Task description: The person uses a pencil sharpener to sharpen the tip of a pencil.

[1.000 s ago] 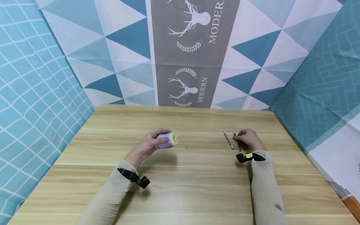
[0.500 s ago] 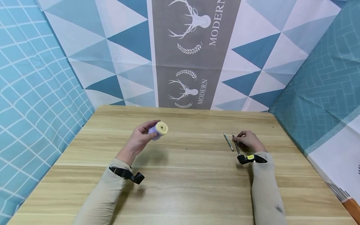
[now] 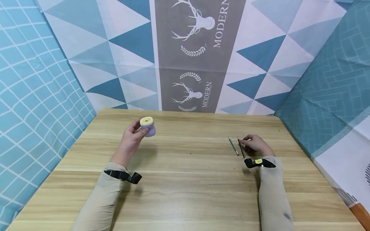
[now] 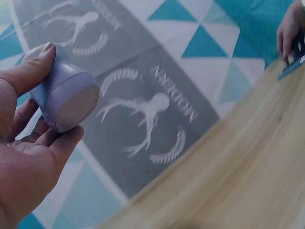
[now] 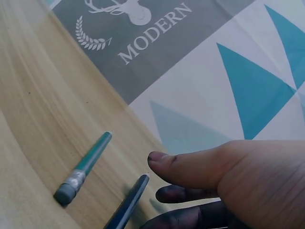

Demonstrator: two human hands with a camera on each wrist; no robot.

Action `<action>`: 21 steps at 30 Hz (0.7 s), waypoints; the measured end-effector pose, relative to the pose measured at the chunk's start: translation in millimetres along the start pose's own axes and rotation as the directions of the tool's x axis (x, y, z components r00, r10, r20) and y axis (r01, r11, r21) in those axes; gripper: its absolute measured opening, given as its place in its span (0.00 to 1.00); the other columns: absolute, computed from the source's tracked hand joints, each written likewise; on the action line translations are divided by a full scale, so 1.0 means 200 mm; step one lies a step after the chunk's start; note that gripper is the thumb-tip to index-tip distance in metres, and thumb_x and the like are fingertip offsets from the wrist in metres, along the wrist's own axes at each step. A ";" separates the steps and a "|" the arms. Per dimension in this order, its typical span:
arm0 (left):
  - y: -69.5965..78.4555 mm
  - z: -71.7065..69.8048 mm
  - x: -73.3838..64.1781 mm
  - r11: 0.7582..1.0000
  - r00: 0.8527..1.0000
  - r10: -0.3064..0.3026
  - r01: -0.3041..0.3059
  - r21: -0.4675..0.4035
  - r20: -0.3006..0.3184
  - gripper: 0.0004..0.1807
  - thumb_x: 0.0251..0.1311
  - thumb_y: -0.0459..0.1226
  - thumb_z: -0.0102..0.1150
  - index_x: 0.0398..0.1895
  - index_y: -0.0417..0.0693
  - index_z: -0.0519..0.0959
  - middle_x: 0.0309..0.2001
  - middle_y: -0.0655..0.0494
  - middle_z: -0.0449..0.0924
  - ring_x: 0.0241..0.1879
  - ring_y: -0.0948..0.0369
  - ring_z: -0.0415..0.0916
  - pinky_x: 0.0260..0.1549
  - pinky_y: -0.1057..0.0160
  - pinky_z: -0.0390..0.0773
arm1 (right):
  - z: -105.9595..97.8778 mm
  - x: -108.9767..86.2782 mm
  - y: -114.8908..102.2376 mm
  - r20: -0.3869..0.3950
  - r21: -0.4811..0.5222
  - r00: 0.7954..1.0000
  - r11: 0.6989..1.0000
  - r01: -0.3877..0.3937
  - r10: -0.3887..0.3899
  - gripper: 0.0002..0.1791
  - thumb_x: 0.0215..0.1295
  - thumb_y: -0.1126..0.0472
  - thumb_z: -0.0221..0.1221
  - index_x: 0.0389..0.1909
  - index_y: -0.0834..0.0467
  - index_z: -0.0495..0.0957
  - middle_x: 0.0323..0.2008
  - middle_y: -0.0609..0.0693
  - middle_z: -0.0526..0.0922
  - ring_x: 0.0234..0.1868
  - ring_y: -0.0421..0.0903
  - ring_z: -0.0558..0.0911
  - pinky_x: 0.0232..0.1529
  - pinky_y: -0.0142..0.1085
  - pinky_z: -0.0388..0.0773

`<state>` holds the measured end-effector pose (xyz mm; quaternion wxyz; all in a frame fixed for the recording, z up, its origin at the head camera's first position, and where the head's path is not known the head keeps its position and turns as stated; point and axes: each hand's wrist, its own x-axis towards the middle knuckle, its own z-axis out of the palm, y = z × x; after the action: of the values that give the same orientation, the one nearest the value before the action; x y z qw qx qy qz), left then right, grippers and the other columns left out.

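Observation:
My left hand holds a lilac pencil sharpener above the table, thumb on its near side. Its yellow top, with a small dark hole, faces up in the head view. In the left wrist view, the flat lilac base of the sharpener faces the camera. On the right, my right hand lies low with its fingertips right at a dark pencil. The thumb is apart from the index finger, with no pencil between them. Left of that lies a green pencil with its eraser end toward me.
The wooden table carries a few tiny dark specks. Behind it hangs a patterned cloth with deer heads and triangles. Blue cloths hang at both sides. Each wrist wears a black camera on a strap.
My left hand has moved left and away from me with the pencil sharpener, turning its yellow top from facing right to facing up. My right hand has hardly moved.

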<state>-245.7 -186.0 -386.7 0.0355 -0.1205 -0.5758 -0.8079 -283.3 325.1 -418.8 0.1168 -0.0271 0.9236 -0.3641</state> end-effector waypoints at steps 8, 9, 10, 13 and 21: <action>-0.03 -0.11 0.03 0.981 0.989 -0.009 0.038 0.188 -0.150 0.26 0.57 0.20 0.63 0.58 0.46 0.77 0.48 0.63 0.75 0.46 0.71 0.80 0.50 0.75 0.79 | -0.02 0.00 -0.04 0.010 0.025 1.000 1.000 0.003 -0.003 0.26 0.75 0.53 0.54 0.56 0.73 0.71 0.28 0.57 0.83 0.26 0.47 0.80 0.27 0.38 0.82; -0.03 -0.12 0.03 0.978 0.987 -0.010 0.043 0.202 -0.159 0.26 0.55 0.19 0.64 0.57 0.44 0.77 0.48 0.62 0.75 0.45 0.71 0.80 0.50 0.75 0.80 | -0.02 0.00 -0.05 0.011 0.026 1.000 1.000 0.004 -0.004 0.26 0.75 0.53 0.54 0.57 0.73 0.70 0.28 0.57 0.82 0.26 0.47 0.80 0.27 0.38 0.82; -0.04 -0.13 0.03 0.976 0.986 -0.010 0.046 0.211 -0.167 0.26 0.54 0.19 0.65 0.57 0.43 0.77 0.47 0.61 0.74 0.45 0.70 0.80 0.49 0.74 0.80 | -0.02 0.00 -0.05 0.013 0.026 1.000 1.000 0.010 -0.010 0.26 0.75 0.53 0.54 0.57 0.74 0.70 0.28 0.57 0.82 0.26 0.47 0.80 0.27 0.38 0.82; -0.07 -0.16 0.03 0.968 0.982 -0.024 0.070 0.240 -0.189 0.26 0.50 0.18 0.67 0.53 0.42 0.78 0.45 0.58 0.75 0.42 0.68 0.81 0.47 0.74 0.81 | -0.02 0.00 -0.06 0.010 0.031 1.000 1.000 0.000 0.000 0.25 0.75 0.53 0.54 0.57 0.72 0.70 0.28 0.57 0.82 0.25 0.48 0.79 0.26 0.38 0.81; -0.15 -0.22 0.04 0.917 0.976 -0.123 0.182 0.356 -0.181 0.32 0.45 0.17 0.69 0.57 0.34 0.71 0.48 0.54 0.72 0.42 0.70 0.79 0.47 0.74 0.81 | -0.01 -0.02 -0.08 0.041 0.023 0.999 1.000 0.008 -0.009 0.26 0.76 0.53 0.52 0.60 0.72 0.69 0.30 0.57 0.81 0.25 0.48 0.79 0.26 0.40 0.82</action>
<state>-266.9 -215.9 -426.5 0.0389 -0.0033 -0.7210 -0.6918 -280.0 315.0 -406.8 0.1345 -0.0372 0.9167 -0.3745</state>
